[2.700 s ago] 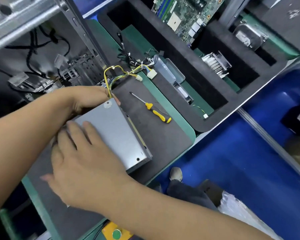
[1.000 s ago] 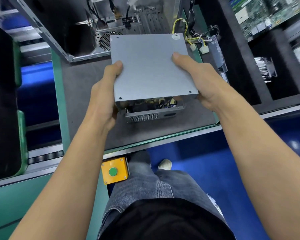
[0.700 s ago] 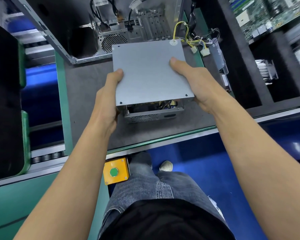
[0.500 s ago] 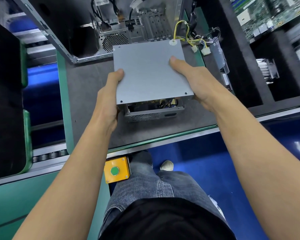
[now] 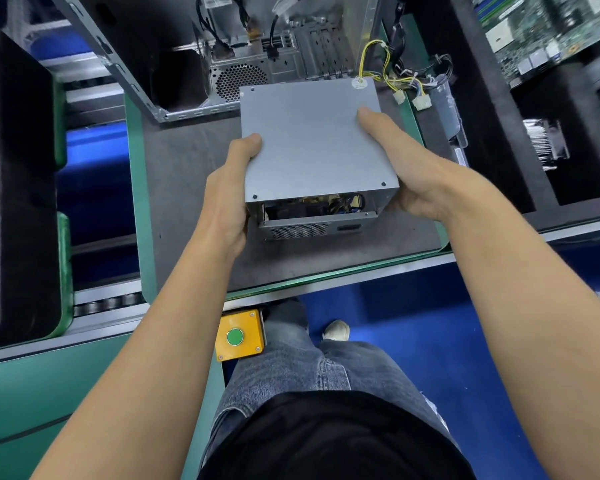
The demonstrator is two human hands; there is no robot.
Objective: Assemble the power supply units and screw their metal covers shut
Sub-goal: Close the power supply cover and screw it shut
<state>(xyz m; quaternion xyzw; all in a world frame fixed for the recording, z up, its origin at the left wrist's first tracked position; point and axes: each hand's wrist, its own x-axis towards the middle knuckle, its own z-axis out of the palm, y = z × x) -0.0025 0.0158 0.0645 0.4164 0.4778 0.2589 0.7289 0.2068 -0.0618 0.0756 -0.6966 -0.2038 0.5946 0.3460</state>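
A grey metal power supply unit (image 5: 312,143) sits between my hands above the dark mat (image 5: 187,174). Its flat cover faces up, and the near end shows a gap with parts inside above a vented panel (image 5: 298,231). My left hand (image 5: 227,199) grips the left side, thumb on the cover. My right hand (image 5: 409,174) grips the right side, thumb lying on top. Yellow and black cables (image 5: 392,77) with white plugs trail from the unit's far right corner.
An open computer case (image 5: 243,53) stands just behind the unit. Black foam trays (image 5: 499,140) to the right hold a heatsink (image 5: 548,140) and a circuit board (image 5: 534,26). A yellow box with a green button (image 5: 238,336) hangs under the bench edge.
The view swung from the side to straight down. The unit came off the mat, turned and now sits gripped by both hands at its sides; in the last second it barely moved.
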